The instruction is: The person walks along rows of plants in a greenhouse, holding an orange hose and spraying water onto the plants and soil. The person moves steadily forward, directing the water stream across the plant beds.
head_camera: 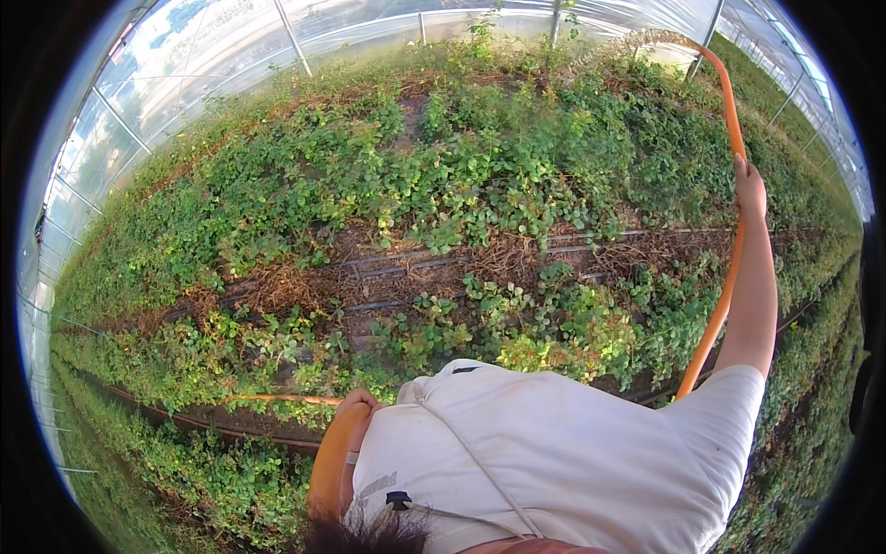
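My right hand (749, 190), arm stretched out to the far right, is closed around an orange hose (728, 97). Past the hand the hose bends over to the left, and a stream of water (644, 40) arcs from its end over the low leafy plants (484, 152). Below the hand it runs down and passes out of sight behind the white shirt (554, 443). My left hand (358, 400) is beside the shirt at lower left, with its fingers curled at the upper end of another orange hose length (336, 450). Part of its grip is hidden.
Dry brown stems (291, 287) and black drip lines (408, 266) lie between the plant rows. Orange hose (284, 398) trails through leaves at left. Behind the plants stand clear plastic greenhouse walls (228, 62) with metal posts (292, 34). A shirt drawcord (477, 457) hangs loose.
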Motion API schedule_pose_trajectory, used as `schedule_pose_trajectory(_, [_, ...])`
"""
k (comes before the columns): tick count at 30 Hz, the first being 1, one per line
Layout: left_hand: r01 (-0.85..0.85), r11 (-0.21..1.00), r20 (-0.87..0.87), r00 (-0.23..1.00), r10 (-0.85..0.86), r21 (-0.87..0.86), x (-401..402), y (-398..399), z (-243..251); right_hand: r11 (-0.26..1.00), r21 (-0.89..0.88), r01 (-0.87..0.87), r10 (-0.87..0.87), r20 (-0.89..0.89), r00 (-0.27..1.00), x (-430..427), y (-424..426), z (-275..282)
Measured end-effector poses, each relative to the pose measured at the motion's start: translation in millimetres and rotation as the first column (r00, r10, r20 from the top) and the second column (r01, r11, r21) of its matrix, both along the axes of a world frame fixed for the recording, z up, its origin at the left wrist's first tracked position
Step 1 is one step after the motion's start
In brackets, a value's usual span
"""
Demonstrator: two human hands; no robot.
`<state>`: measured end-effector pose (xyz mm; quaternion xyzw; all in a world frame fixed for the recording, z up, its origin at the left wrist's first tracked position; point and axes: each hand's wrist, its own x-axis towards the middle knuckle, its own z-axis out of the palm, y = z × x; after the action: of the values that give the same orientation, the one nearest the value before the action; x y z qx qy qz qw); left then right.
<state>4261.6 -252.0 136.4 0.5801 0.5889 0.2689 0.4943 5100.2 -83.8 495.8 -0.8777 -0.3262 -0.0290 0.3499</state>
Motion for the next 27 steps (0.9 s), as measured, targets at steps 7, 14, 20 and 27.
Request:
schedule_pose_trajectory(7, [-0.067, 0.963, -0.037, 0.996, 0.08, 0.262, 68.8, -5.3, 94.5, 0.999, -0.012, 0.049, -0.048, 0.069, 0.996, 7.5, -11.1, 10.5])
schedule_pose_trajectory(14, [-0.032, 0.952, -0.001, 0.999, 0.033, 0.305, 68.7, -2.8, 100.2, 0.999, -0.03, -0.012, 0.015, 0.086, 0.996, 6.0, 4.0, -3.7])
schedule_pose_trajectory(20, [-0.039, 0.977, 0.097, 0.995, 0.018, 0.212, 34.8, -5.4, 51.5, 0.992, -0.093, -0.086, 0.089, 0.022, 0.996, -50.5, 17.7, -1.9])
schedule_pose_trajectory(27, [0.015, 0.978, 0.07, 0.997, -0.03, 0.21, 29.5, -22.2, 78.4, 0.968, -0.107, -0.228, 0.226, -0.024, 0.974, -103.1, 43.6, -2.5])
